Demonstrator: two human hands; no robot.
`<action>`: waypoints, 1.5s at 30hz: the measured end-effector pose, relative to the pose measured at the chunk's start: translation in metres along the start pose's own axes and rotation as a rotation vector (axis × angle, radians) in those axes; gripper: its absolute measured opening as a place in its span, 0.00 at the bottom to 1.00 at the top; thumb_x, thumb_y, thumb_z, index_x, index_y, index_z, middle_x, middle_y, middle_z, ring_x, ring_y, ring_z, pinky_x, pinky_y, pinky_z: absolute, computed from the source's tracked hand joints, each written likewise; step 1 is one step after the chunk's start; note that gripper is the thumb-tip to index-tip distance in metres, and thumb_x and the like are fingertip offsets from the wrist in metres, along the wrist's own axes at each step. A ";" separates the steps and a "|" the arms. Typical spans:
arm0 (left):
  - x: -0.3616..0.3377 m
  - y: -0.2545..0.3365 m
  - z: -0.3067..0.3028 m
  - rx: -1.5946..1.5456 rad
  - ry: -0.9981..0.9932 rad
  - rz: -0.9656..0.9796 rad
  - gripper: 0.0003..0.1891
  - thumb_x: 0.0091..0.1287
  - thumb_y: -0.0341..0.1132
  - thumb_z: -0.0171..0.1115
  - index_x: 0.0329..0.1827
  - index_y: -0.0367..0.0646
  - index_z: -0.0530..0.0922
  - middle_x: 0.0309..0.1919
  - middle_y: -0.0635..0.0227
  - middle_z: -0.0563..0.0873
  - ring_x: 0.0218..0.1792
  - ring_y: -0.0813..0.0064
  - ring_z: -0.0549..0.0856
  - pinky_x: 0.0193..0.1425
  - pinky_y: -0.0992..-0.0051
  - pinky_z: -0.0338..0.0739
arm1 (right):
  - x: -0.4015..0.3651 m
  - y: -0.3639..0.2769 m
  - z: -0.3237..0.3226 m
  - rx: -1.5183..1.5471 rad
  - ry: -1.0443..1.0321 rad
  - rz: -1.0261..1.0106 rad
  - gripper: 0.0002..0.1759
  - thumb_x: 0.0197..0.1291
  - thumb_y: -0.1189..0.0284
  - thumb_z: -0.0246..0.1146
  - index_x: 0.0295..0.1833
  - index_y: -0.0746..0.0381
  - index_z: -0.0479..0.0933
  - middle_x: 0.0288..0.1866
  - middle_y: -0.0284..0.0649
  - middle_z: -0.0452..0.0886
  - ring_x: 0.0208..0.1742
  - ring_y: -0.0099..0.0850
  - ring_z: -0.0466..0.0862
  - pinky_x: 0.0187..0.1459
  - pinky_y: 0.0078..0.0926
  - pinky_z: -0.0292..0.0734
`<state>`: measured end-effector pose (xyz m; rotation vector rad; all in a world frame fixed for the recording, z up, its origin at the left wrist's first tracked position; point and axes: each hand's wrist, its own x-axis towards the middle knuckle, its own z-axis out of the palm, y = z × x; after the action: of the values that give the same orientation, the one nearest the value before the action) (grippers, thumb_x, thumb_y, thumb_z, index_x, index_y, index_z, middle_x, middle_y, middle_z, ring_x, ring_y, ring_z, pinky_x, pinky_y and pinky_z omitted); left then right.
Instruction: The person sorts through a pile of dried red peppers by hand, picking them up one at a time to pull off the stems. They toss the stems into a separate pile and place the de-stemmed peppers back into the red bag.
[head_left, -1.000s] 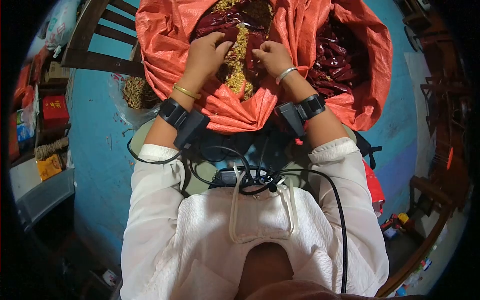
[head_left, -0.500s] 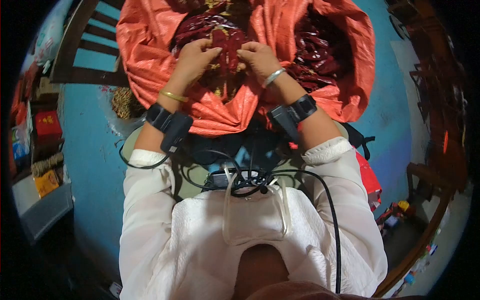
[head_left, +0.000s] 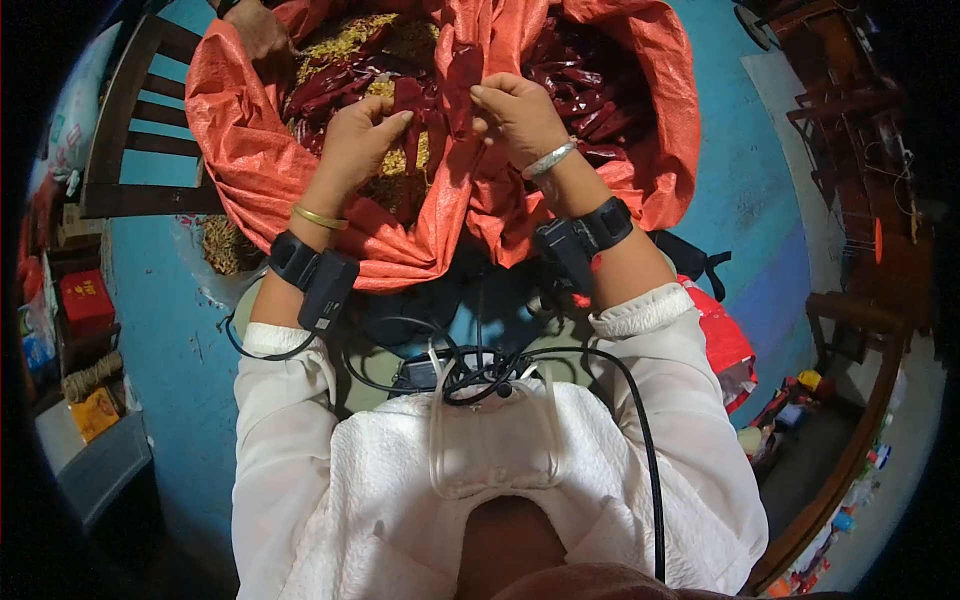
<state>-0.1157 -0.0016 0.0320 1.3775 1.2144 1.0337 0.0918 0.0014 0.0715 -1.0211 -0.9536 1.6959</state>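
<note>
Over the orange woven sacks, my right hand [head_left: 520,110] pinches a dark red dried chili [head_left: 463,88] that hangs upright between the two sacks. To its left, my left hand [head_left: 362,135] has thumb and forefinger together at another dark red chili [head_left: 408,120]. Beneath my left hand, the left orange sack [head_left: 245,150] holds dark red chilies and yellow seeds [head_left: 345,42]. The right orange sack [head_left: 670,100] is filled with glossy dark red chilies [head_left: 590,90].
Another person's hand [head_left: 258,28] reaches in at the left sack's upper edge. A wooden chair [head_left: 130,140] stands left. A clear bag [head_left: 225,245] lies beside it. Black cables [head_left: 645,430] cross my lap. Wooden furniture [head_left: 870,320] is at the right.
My right hand now holds a chili apart from my left hand, closer to the right sack. Another person's hand has come into view at top left. The whole view has shifted slightly.
</note>
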 end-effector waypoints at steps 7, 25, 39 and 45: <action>0.002 0.008 0.004 0.368 0.065 0.070 0.13 0.56 0.36 0.59 0.39 0.36 0.78 0.23 0.63 0.81 0.24 0.75 0.79 0.29 0.77 0.71 | -0.009 -0.031 -0.038 -0.084 0.191 -0.132 0.06 0.52 0.72 0.60 0.34 0.63 0.74 0.23 0.31 0.76 0.19 0.19 0.77 0.18 0.14 0.68; -0.018 0.039 -0.002 1.127 0.099 0.248 0.12 0.54 0.39 0.60 0.37 0.42 0.76 0.26 0.56 0.80 0.31 0.57 0.80 0.34 0.62 0.73 | 0.024 -0.013 -0.073 -1.768 0.314 -0.112 0.44 0.42 0.56 0.67 0.62 0.60 0.56 0.62 0.44 0.60 0.61 0.46 0.62 0.58 0.42 0.61; -0.014 0.037 0.005 1.173 0.035 0.254 0.09 0.53 0.37 0.59 0.30 0.42 0.74 0.23 0.59 0.79 0.29 0.58 0.80 0.32 0.62 0.74 | -0.010 -0.015 -0.055 -1.896 0.100 0.097 0.33 0.43 0.54 0.66 0.53 0.59 0.66 0.55 0.41 0.67 0.57 0.43 0.66 0.54 0.43 0.66; -0.014 0.037 0.004 1.211 -0.004 0.255 0.09 0.53 0.37 0.59 0.29 0.41 0.73 0.24 0.58 0.79 0.30 0.57 0.80 0.32 0.61 0.73 | -0.014 -0.024 -0.049 -1.906 0.095 0.065 0.35 0.44 0.58 0.65 0.57 0.61 0.63 0.55 0.45 0.66 0.55 0.44 0.67 0.55 0.37 0.65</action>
<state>-0.1082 -0.0168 0.0681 2.4787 1.7915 0.3737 0.1478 0.0028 0.0791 -2.1441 -2.4918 0.2589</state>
